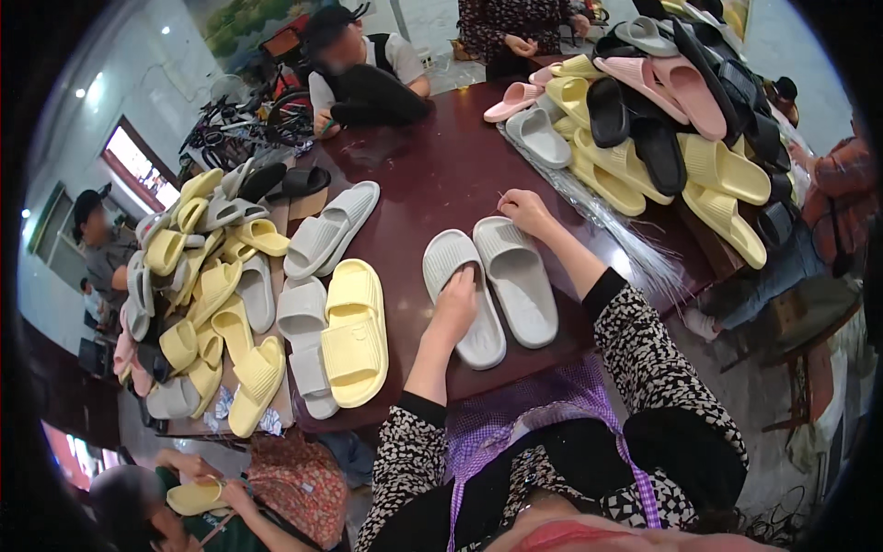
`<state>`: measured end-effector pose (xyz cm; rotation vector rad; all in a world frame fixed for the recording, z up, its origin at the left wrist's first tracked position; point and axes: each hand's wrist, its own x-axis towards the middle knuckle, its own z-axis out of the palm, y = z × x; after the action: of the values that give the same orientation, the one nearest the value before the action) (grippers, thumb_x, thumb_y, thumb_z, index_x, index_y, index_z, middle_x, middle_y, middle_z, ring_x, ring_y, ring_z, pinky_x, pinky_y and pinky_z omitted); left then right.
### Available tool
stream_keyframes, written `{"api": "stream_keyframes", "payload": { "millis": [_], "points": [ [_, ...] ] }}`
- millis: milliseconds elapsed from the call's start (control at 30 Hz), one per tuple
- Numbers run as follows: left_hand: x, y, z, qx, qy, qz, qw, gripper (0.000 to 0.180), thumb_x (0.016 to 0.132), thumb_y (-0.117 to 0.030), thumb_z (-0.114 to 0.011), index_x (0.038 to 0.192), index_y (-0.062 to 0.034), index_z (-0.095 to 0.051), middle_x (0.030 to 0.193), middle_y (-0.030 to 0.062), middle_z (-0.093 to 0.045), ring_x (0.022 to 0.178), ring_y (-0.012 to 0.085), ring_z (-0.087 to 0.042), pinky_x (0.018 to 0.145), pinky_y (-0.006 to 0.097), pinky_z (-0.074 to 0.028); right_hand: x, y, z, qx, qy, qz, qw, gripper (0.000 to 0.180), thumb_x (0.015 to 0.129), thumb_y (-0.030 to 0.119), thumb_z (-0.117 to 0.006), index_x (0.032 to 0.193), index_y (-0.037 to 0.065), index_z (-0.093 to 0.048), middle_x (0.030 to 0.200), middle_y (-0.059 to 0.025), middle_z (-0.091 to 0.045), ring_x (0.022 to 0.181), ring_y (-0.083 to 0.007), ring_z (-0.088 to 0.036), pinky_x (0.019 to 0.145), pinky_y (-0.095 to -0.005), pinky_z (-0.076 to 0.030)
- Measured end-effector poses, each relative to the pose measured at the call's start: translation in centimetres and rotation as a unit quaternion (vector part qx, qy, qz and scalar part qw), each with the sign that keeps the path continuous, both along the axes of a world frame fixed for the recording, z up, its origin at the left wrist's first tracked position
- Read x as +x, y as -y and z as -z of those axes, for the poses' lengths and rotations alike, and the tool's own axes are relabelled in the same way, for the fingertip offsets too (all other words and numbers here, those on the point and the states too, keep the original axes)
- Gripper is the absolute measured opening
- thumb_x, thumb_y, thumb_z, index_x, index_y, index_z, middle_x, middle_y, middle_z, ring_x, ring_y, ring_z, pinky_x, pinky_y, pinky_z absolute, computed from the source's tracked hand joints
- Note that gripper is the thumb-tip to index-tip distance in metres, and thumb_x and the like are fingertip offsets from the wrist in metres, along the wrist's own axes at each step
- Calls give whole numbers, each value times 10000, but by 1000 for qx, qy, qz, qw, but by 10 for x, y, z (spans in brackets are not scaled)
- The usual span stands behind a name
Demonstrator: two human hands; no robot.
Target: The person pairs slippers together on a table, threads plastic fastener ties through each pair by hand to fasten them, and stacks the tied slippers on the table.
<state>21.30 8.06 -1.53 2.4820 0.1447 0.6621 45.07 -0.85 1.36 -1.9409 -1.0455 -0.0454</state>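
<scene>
My single head-worn fisheye, facing down at the desk [414, 175], left hand [456, 305] and right hand [526, 213] close, wearer's torso [561, 465] at six o'clock

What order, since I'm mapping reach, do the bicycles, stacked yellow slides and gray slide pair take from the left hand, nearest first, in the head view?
1. Gray slide pair: left hand touches its left slide.
2. Stacked yellow slides: to the hand's left.
3. Bicycles: far left background.

Left hand [456, 304] partly hidden in slipper [481, 344]
</scene>
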Motion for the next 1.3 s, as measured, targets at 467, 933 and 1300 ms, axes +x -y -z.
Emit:
{"api": "stream_keyframes", "payload": {
  "millis": [467, 933, 1300],
  "points": [
    [55, 23, -65, -118, 108, -1, 987, 189, 808, -33, -602, 989, 19, -613, 903, 127, -652, 717, 168, -621, 646, 287, -497, -44, 45, 15, 149, -54, -4, 987, 119, 818, 89, -590, 881, -4, -630, 785, -128, -645, 725, -192, -625, 663, -306, -482],
    [115, 14, -26, -79, 26, -65, 994, 127, 835, -70, -597, 926, 12, -630, 773, 106, -649, 662, 179, -608, 619, 296, -483, -12, 34, 39, 192, -179, -95, 960, 114, 787, 92, -627, 861, 7, -645, 756, -98, -642, 667, -157, -599, 631, -291, -479],
    [100, 5, -32, -437, 6, -8, 899, 128, 883, -109, -582, 916, -3, -645, 724, -17, -584, 549, 15, -439, 481, 168, -342, -21, 35, 36, 223, -286, -144, 921, 106, 813, 62, -641, 908, 18, -661, 753, 7, -604, 713, -69, -561, 651, -225, -460]
  ]
}}
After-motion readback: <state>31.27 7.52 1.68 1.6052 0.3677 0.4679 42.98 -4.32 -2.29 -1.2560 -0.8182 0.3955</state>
